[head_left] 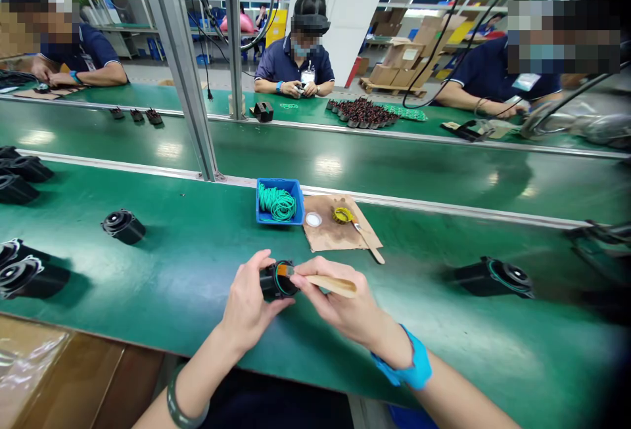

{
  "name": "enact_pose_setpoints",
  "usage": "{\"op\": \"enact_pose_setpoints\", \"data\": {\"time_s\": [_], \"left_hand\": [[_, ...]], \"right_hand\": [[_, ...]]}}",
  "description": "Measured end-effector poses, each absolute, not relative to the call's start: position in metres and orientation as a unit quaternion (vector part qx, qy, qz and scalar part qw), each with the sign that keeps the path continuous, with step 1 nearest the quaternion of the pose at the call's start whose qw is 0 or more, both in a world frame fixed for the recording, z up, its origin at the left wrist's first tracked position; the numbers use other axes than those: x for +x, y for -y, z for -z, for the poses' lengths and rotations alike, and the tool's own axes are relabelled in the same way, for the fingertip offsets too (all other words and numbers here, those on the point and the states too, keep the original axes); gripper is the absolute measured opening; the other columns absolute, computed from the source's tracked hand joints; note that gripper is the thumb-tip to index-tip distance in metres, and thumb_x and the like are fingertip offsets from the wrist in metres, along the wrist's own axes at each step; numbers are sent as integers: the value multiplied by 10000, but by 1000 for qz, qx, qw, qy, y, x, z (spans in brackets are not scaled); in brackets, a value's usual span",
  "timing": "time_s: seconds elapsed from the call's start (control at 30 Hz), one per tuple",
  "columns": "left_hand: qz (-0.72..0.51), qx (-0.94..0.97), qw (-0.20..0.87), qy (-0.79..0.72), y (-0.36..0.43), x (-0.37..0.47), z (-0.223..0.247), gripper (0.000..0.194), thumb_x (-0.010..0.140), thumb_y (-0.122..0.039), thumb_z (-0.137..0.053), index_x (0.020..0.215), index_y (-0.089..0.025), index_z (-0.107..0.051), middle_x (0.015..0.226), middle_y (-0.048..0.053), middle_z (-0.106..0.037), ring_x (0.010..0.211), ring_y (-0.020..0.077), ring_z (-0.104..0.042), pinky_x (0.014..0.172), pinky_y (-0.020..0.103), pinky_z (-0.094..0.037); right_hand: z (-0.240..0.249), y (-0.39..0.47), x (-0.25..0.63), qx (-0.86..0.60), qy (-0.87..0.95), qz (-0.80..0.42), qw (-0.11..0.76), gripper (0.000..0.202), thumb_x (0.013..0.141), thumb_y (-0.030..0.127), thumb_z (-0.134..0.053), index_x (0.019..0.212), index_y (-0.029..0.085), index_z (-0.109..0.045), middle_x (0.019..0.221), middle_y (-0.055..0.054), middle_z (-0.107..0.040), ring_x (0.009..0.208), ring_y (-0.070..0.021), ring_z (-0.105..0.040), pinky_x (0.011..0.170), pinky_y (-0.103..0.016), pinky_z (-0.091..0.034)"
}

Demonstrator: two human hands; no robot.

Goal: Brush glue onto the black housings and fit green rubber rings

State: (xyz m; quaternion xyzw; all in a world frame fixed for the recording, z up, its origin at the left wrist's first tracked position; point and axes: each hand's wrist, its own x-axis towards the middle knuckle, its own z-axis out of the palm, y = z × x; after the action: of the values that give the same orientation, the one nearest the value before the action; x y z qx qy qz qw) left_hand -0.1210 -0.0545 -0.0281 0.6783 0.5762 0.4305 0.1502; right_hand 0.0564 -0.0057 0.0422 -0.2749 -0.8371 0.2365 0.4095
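Observation:
My left hand is wrapped round a black cylindrical housing, held tilted above the green bench with its round end towards the right. A green ring shows along the rim of that end. In my right hand is a brush with a pale wooden handle; its orange-brown bristles touch or nearly touch the rim. Beyond my hands stands a blue bin of green rubber rings. Beside it, a piece of cardboard carries a yellow-rimmed tin, a white lid and a second brush.
More black housings lie at the left and far left, and another housing at the right. A metal post rises from the bench's back rail. Across the line, three people work near a pile of small dark parts.

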Motion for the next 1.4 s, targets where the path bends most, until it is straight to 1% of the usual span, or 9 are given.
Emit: {"op": "enact_pose_setpoints", "data": {"time_s": [0.33,0.6,0.87,0.97,1.03,1.13,1.23,1.3,1.4], "left_hand": [[-436,691,133,-560,54,-122,23,761,759,-284,-791,1352,-227,-318,1110,103,-687,978,262,-703,859,424,-576],[-444,649,211,-582,52,-131,18,887,614,-142,-882,1296,-264,-326,1087,45,-705,907,199,-731,832,348,-599],[-468,588,320,-577,45,-149,21,913,488,-216,-953,1215,-256,-403,1082,46,-709,991,210,-704,953,411,-560],[-462,571,369,-570,42,-157,24,923,479,-228,-953,1221,-248,-404,1087,55,-695,996,221,-702,974,437,-543],[-452,571,394,-561,41,-160,25,904,503,-217,-942,1230,-248,-405,1101,58,-683,995,222,-698,977,446,-537],[-439,586,409,-545,40,-161,23,845,579,-177,-894,1259,-253,-399,1166,76,-663,1047,229,-678,999,461,-517],[-423,606,421,-526,38,-155,20,817,646,-142,-833,1308,-259,-369,1241,101,-638,1109,244,-654,1023,481,-501],[-413,618,434,-510,37,-150,20,811,681,-128,-793,1342,-264,-343,1290,112,-613,1147,249,-639,1044,491,-489],[-419,628,445,-481,37,-144,21,812,715,-94,-725,1387,-264,-302,1338,122,-571,1213,248,-602,1072,482,-476]], "right_hand": [[-31,14,53,-235,860,-234,388,125,982,190,-490,868,205,-539,727,-13,-623,607,-128,-573,578,-241,-457],[-31,13,67,-164,906,-220,323,102,992,132,-464,947,187,-536,772,-33,-635,642,-134,-540,600,-260,-431],[-38,-16,83,-113,942,-217,229,249,1031,189,-396,866,169,-582,732,-48,-589,689,-154,-524,618,-278,-427],[-41,-34,89,-126,918,-261,272,214,1020,223,-450,879,177,-606,761,-47,-629,702,-148,-572,640,-275,-463],[-43,-49,91,-181,869,-293,354,172,1006,274,-496,924,191,-622,765,-32,-650,696,-144,-602,647,-272,-491],[-46,-68,88,-295,773,-315,465,232,1026,351,-432,1013,206,-612,724,-8,-635,629,-137,-599,583,-260,-492],[-46,-69,79,-335,763,-332,441,322,1037,409,-361,925,205,-584,751,-23,-644,649,-145,-617,585,-271,-490],[-42,-58,73,-326,804,-322,378,315,983,498,-467,881,210,-543,860,-55,-681,762,-180,-655,655,-304,-509],[-31,-33,66,-307,844,-321,300,526,724,610,-754,938,218,-477,1123,-125,-656,1020,-266,-644,815,-380,-524]]}}
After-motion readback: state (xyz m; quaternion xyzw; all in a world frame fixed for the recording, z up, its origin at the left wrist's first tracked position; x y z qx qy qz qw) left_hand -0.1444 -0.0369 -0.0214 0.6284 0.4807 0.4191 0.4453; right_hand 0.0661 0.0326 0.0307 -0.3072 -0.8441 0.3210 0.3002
